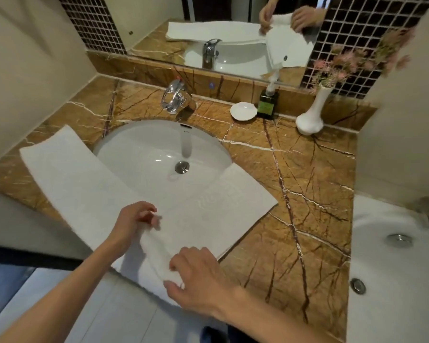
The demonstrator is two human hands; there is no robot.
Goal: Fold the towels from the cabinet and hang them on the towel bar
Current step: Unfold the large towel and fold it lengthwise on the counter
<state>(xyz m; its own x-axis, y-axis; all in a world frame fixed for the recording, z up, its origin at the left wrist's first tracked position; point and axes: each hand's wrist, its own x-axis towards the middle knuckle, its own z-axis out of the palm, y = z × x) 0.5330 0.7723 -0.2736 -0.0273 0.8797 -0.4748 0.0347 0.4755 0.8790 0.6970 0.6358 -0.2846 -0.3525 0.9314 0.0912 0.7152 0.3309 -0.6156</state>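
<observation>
Right hand (198, 276), left hand (134, 224) on first towel (156, 258); second towel (67, 174) beside

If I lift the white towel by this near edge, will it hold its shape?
Probably not: the towel bunches where the left hand and right hand pinch it, so it looks floppy. Its middle spans the sink, so it could sag in. Likely light.

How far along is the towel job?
Done: one white terry towel is out, spread across the brown marble counter. In hand: left hand and right hand pinch its near part, apparently mid-fold. Left: finishing the fold and hanging; no towel bar in view.
</observation>
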